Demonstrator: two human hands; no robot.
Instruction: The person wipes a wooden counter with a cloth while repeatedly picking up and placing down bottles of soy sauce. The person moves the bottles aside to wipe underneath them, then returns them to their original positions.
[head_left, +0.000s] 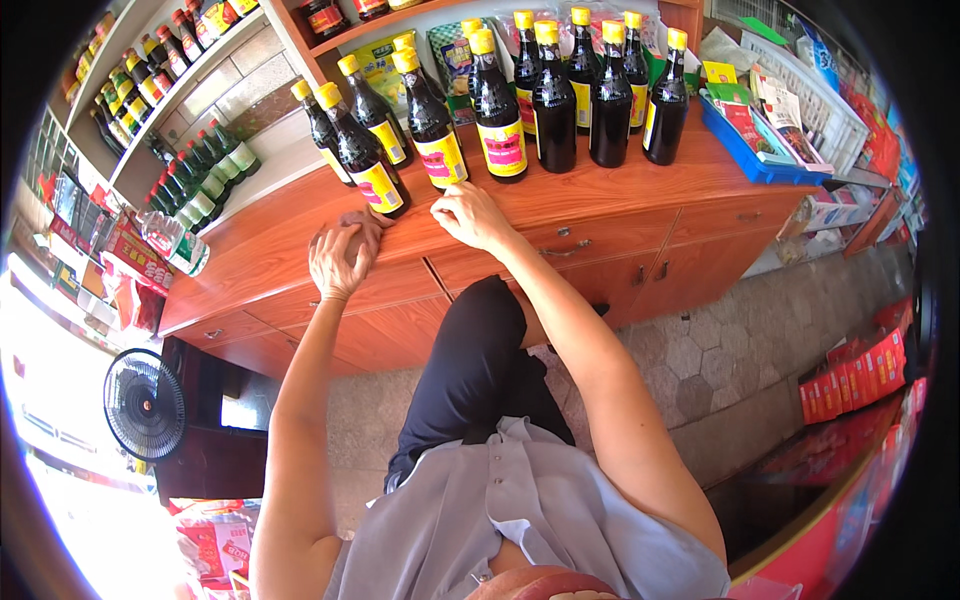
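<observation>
My left hand (341, 259) rests palm down near the front edge of the wooden counter (255, 292), fingers slightly apart. A dark brownish shape lies at its fingertips; whether it is a shadow, a reflection or a cloth is unclear. Just beyond stands a dark glass bottle (379, 187) with a yellow cap and a yellow and pink label. My right hand (469, 216) has its fingers curled in, close to the base of another such bottle (442, 161); contact is unclear. To the right is a third labelled bottle (502, 150). Several similar bottles stand upright behind and beside these.
A blue tray (795, 175) of packets sits at the counter's right end, beside a white plastic basket (817, 90). Small green bottles (201, 202) and a clear plastic bottle (184, 251) are at the left. Drawer handles (566, 249) project from the counter's front. A fan (145, 405) stands lower left.
</observation>
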